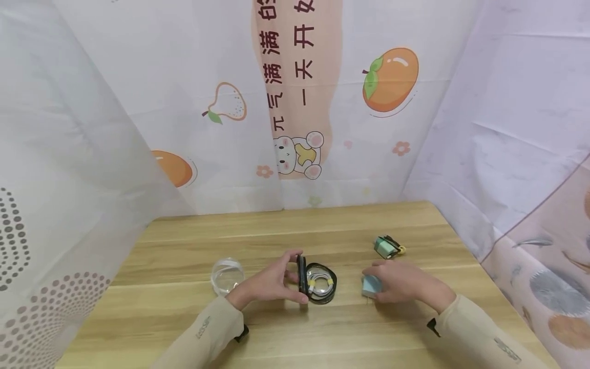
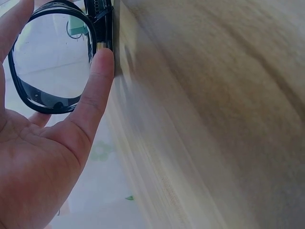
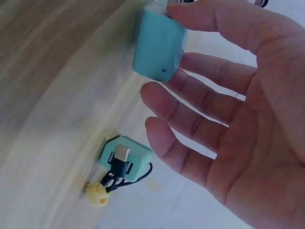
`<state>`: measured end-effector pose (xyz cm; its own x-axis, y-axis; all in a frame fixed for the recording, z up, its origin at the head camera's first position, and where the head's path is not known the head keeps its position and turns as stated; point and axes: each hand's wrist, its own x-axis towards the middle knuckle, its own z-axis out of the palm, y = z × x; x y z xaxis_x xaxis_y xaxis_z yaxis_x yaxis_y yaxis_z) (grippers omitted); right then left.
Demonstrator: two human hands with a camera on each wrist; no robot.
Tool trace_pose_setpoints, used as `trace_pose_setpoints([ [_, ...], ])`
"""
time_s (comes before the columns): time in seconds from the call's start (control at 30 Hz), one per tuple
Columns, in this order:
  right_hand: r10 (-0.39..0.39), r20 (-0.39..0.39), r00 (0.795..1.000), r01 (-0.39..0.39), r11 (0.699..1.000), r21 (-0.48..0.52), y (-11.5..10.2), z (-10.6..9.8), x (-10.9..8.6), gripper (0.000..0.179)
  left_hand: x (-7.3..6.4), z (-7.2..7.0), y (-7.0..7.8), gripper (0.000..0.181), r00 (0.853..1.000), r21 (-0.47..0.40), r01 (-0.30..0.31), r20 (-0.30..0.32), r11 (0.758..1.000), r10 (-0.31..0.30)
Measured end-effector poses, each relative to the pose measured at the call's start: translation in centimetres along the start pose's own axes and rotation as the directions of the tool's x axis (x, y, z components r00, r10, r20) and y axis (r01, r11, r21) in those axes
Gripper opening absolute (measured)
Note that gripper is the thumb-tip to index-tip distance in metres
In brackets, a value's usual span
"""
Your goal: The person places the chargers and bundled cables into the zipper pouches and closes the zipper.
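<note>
My left hand (image 1: 276, 281) holds a black cable coil (image 1: 301, 279) upright on its edge, thumb at the near end and fingers at the far end. In the left wrist view the coil (image 2: 14, 71) forms an open loop inside the hand. Just right of it lies a flat coil of grey and black cable (image 1: 333, 292) with yellow ties. My right hand (image 1: 403, 282) grips a light-blue charger block (image 3: 159, 45), its metal prongs by the thumb. Beyond that hand sits a pale green charger (image 1: 384, 247) bound with a black cable and a yellow tie (image 3: 96, 194).
To the left of my left hand lies a whitish, see-through ring-shaped thing (image 1: 226, 271). All of these are on a wood-grain table (image 1: 184, 246). Printed cloth (image 1: 221, 169) hangs behind its back edge and along both sides.
</note>
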<state>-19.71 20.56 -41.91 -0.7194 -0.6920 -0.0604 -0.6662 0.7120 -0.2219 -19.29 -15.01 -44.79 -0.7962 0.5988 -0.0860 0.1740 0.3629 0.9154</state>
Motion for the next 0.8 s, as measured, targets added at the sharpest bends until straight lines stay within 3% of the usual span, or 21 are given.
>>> trace_pose_setpoints([
  [0.33,-0.022,-0.084,0.996,0.022,1.0,-0.006,-0.6,-0.1,0.5,0.051,0.1,0.3,0.4,0.109,0.999,0.0,0.032,0.011,0.999,-0.032],
  [0.8,-0.13,-0.147,0.981,0.13,0.991,-0.01,-1.8,-0.4,2.9,0.053,0.3,0.2,0.7,0.111,1.0,0.046,0.022,0.008,0.999,-0.023],
])
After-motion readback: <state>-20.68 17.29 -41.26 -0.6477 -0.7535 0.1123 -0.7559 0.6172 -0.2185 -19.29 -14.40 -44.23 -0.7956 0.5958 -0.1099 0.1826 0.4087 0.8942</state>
